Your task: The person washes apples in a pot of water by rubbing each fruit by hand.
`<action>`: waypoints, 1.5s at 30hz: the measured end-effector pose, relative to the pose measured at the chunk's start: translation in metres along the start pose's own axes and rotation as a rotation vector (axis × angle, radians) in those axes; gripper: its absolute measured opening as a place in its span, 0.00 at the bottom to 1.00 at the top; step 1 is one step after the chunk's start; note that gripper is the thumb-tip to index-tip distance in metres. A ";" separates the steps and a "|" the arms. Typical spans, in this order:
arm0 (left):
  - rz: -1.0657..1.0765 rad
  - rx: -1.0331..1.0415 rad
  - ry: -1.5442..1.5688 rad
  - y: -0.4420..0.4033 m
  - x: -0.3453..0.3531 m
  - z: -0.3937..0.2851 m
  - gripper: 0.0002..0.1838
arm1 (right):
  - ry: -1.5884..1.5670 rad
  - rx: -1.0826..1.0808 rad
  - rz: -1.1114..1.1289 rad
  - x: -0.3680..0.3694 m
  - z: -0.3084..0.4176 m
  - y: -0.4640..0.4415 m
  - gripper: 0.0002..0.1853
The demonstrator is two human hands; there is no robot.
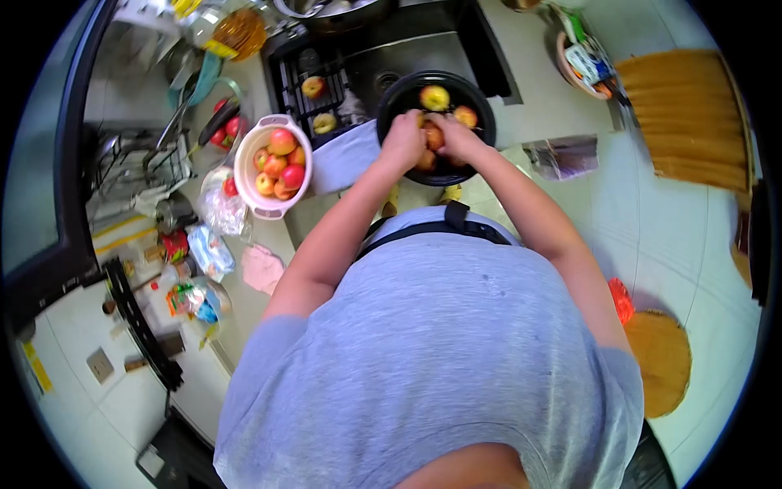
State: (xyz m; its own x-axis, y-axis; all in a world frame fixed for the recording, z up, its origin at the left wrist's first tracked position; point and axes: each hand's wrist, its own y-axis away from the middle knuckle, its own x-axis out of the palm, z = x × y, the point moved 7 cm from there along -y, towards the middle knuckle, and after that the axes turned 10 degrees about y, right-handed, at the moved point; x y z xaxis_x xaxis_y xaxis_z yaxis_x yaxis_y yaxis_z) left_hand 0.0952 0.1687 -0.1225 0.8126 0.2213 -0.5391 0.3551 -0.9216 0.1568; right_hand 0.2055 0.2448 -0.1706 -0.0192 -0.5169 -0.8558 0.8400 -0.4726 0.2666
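Observation:
Both my hands reach into a black basin (387,159) at the front edge of the sink. My left hand (404,138) and my right hand (458,137) meet over a reddish apple (434,135), with their fingers curled around it. Part of that apple is hidden by the fingers. Around the hands in the basin lie a yellow-red apple (435,98), another apple (465,116) at the right, and more apples partly covered near the front wall.
Left of the basin stands a pale pink colander (243,171) full of apples. Two apples (314,87) rest on the black rack (285,77) inside the sink (440,53). A grey cloth (342,155) hangs over the counter edge, and an oil bottle (236,34) stands behind.

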 end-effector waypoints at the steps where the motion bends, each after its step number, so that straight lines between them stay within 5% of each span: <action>1: -0.011 0.037 0.012 0.001 0.001 0.000 0.20 | 0.053 -0.028 -0.078 0.010 -0.008 -0.004 0.44; 2: -0.023 0.076 0.023 0.003 0.001 -0.001 0.19 | 0.104 -0.057 -0.159 0.019 -0.012 -0.009 0.41; 5: -0.025 0.110 0.069 0.005 0.005 0.002 0.19 | 0.104 0.252 0.078 0.023 -0.007 -0.008 0.30; 8: -0.026 0.065 0.084 0.015 -0.005 -0.003 0.19 | 0.331 0.235 0.136 0.001 0.017 0.000 0.30; 12: 0.013 0.038 0.084 0.018 -0.013 -0.004 0.20 | 0.132 0.088 -0.020 -0.037 0.035 0.009 0.39; 14: -0.006 0.053 0.137 0.016 -0.018 -0.007 0.21 | 0.126 0.055 -0.172 -0.050 0.033 0.012 0.36; 18: 0.052 -0.041 0.149 0.012 -0.010 0.001 0.25 | -0.511 0.082 -0.354 -0.068 0.028 0.017 0.21; 21: 0.117 -0.037 0.080 0.005 0.002 0.014 0.24 | -0.261 0.093 -0.366 -0.052 0.019 0.010 0.18; 25: 0.011 -0.038 0.155 0.003 -0.002 0.024 0.22 | -0.182 0.189 -0.297 -0.036 0.005 0.007 0.23; 27: 0.034 -0.106 0.215 -0.001 0.000 0.032 0.22 | 0.010 0.212 -0.052 -0.024 0.013 0.006 0.34; 30: 0.070 -0.216 0.349 -0.006 0.010 0.049 0.21 | 0.249 0.441 0.098 -0.013 0.022 0.012 0.45; 32: 0.069 -0.197 0.416 -0.005 0.009 0.045 0.21 | 0.246 0.397 0.061 -0.002 0.013 0.009 0.49; 36: 0.071 -0.190 0.471 0.006 -0.005 0.031 0.21 | 0.176 0.409 0.116 -0.024 0.018 0.013 0.47; 39: 0.047 -0.151 0.416 0.012 -0.021 0.015 0.21 | -0.103 0.253 -0.232 -0.072 0.036 0.029 0.43; 42: -0.047 -0.124 0.457 0.010 -0.028 0.006 0.23 | -0.372 0.100 -0.335 -0.102 0.040 0.041 0.44; 45: 0.009 -0.273 0.905 0.009 -0.019 0.000 0.25 | -0.666 -0.042 -0.372 -0.110 0.046 0.046 0.46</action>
State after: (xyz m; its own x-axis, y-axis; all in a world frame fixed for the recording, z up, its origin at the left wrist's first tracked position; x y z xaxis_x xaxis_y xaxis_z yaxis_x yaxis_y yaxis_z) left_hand 0.0829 0.1557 -0.1107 0.8252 0.4833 0.2925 0.3494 -0.8435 0.4079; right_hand 0.2214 0.2476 -0.0438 -0.6169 -0.6565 -0.4341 0.7339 -0.6791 -0.0159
